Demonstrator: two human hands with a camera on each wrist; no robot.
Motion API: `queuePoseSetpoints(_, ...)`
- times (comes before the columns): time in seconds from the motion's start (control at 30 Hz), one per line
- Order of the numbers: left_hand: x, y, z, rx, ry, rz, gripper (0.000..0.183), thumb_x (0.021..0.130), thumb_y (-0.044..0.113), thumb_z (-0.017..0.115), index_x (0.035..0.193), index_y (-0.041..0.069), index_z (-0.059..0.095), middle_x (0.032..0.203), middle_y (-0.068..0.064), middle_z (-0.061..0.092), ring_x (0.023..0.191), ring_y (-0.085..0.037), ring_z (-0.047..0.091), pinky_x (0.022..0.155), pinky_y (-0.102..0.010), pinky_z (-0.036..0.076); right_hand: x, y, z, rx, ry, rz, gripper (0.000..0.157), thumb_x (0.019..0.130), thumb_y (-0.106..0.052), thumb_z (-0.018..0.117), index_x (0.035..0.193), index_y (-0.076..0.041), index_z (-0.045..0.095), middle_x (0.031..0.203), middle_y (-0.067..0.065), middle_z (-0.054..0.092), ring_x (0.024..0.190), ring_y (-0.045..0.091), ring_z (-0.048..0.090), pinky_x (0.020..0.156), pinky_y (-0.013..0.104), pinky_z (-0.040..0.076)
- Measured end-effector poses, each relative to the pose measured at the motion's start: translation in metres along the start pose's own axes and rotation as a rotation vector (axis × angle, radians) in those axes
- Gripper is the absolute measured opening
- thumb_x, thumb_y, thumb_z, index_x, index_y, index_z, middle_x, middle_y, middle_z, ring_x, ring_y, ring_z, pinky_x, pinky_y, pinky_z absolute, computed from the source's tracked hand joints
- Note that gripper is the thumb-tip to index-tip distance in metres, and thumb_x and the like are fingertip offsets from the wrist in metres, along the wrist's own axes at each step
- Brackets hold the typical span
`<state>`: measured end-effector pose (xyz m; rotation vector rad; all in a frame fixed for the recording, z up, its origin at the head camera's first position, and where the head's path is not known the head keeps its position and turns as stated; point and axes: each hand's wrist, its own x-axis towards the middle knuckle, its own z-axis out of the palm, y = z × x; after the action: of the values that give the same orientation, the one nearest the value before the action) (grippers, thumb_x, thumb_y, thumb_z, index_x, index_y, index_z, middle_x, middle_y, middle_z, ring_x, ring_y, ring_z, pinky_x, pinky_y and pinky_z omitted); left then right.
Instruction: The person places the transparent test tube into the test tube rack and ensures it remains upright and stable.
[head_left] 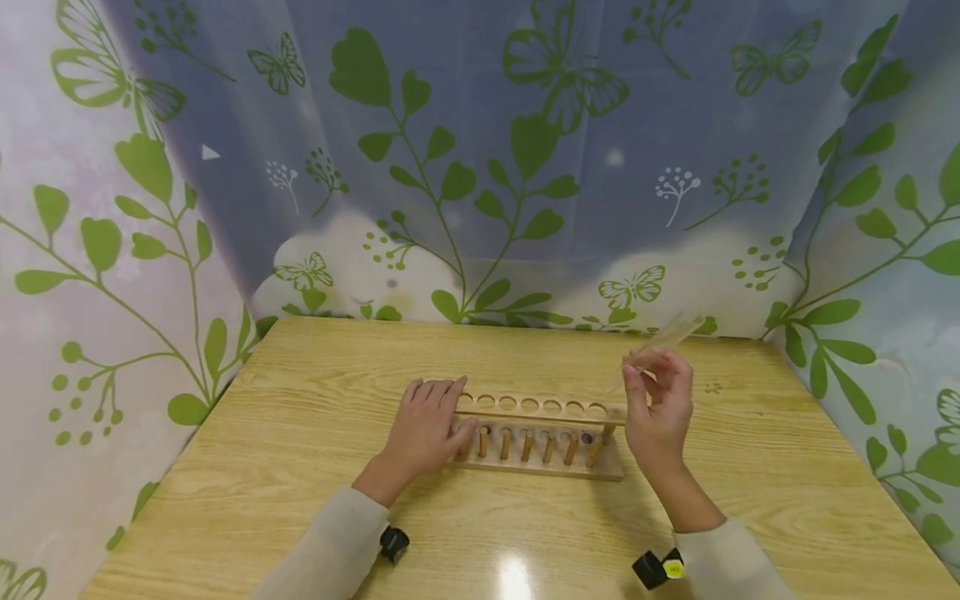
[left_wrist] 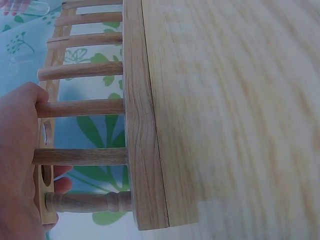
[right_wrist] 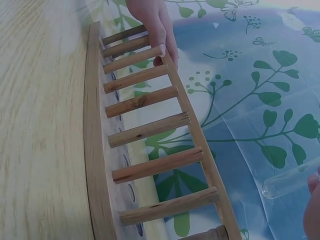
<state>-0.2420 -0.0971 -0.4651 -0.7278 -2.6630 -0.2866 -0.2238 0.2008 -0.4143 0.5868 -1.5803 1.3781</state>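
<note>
A person's left hand [head_left: 426, 423] grips the left end of a wooden test-tube rack [head_left: 527, 447] standing on a wood-grain table [head_left: 225, 492]. The right hand [head_left: 663, 408] pinches a clear tube [head_left: 677, 330], tilted, near the rack's right end. A yellow label [head_left: 673, 569] by the right wrist is too small to read.

From afar I saw a smooth, matt wooden rack [head_left: 536, 470], a clear, glossy tube [right_wrist: 290, 181], glass or plastic I couldn't tell, a wood-grained worktop [head_left: 262, 475] shiny toward its near edge, and creased cloth [head_left: 465, 108] along the far edge
</note>
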Motion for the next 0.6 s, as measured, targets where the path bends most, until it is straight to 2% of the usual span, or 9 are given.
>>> queuePoseSetpoints(0.23,0.000,0.000,0.000,0.002,-0.002,-0.003,0.063,0.096,0.047,0.053,0.145,0.008,0.044,0.130,-0.010,0.056,0.121,-0.030,0.052,0.109,-0.053,0.030,0.002,-0.003,0.001,-0.018,-0.011,0.028,0.036,0.085,0.028,0.050,0.118,0.023,0.036,0.105,0.006,0.056,0.097,0.015,0.060,0.081,0.018,0.051)
queuePoseSetpoints(0.47,0.000,0.001,0.000,0.002,-0.006,-0.009,0.063,0.097,0.047,0.051,0.145,0.008,0.044,0.131,-0.011,0.056,0.122,-0.029,0.051,0.110,-0.053,0.030,0.008,-0.026,0.007,-0.041,-0.016,0.069,0.031,0.086,0.026,0.051,0.114,0.025,0.039,0.099,0.010,0.057,0.095,0.011,0.060,0.079,0.014,0.050)
queuePoseSetpoints(0.6,0.000,0.001,0.000,-0.004,0.012,-0.001,0.062,0.096,0.046,0.053,0.145,0.008,0.045,0.130,-0.011,0.057,0.121,-0.030,0.052,0.109,-0.053,0.030,0.009,-0.029,0.008,-0.064,-0.028,0.091,0.030,0.086,0.025,0.052,0.113,0.025,0.041,0.098,0.009,0.058,0.094,0.010,0.061,0.079,0.014,0.051)
